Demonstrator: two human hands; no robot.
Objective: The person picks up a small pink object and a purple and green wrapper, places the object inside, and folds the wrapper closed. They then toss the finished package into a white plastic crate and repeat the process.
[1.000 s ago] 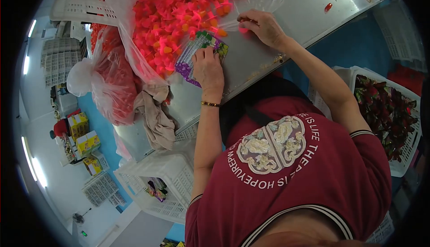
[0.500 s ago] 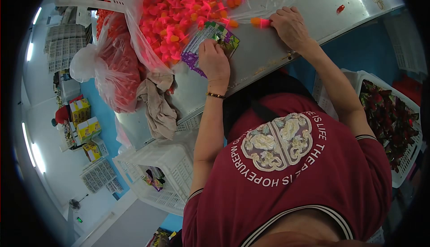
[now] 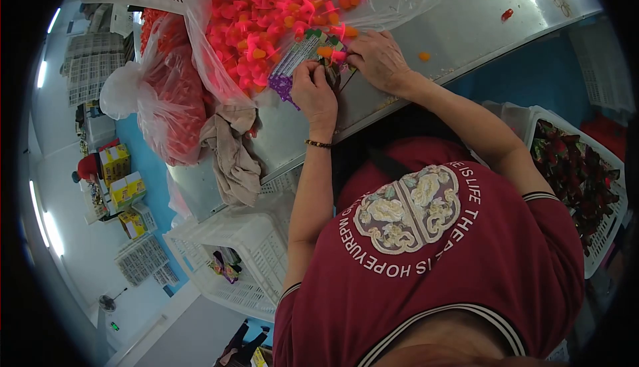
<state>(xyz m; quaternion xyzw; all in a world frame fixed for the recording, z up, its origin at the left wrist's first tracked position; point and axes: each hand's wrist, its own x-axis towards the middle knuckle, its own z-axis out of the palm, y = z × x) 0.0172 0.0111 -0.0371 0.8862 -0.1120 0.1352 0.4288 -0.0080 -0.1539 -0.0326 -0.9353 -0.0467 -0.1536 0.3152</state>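
My left hand [image 3: 315, 101] pinches the near edge of a small stack of purple and green printed packets [image 3: 284, 87] on the metal table. The top packet seems to gape beside my fingers, with a dark inner side showing. Close to that edge, my right hand [image 3: 381, 61] grips a pink-and-orange plastic piece [image 3: 338, 55] at its pink end, the orange end pointing left over the packets. Just beyond both hands lies a big heap of similar pink-and-orange pieces [image 3: 266, 17] on clear plastic sheeting.
A loose orange bit [image 3: 424, 55] and a red bit [image 3: 507, 14] lie on the metal table [image 3: 466, 37]. A beige cloth [image 3: 233, 157] and a tied plastic bag [image 3: 174, 101] are left. White crates stand below left [image 3: 256, 247] and right [image 3: 616, 214], the right one full of dark red packets.
My right hand has moved left across the table, bringing the pink-and-orange piece to the packets. The top packet now gapes at my left fingers. An orange bit now shows on the table.
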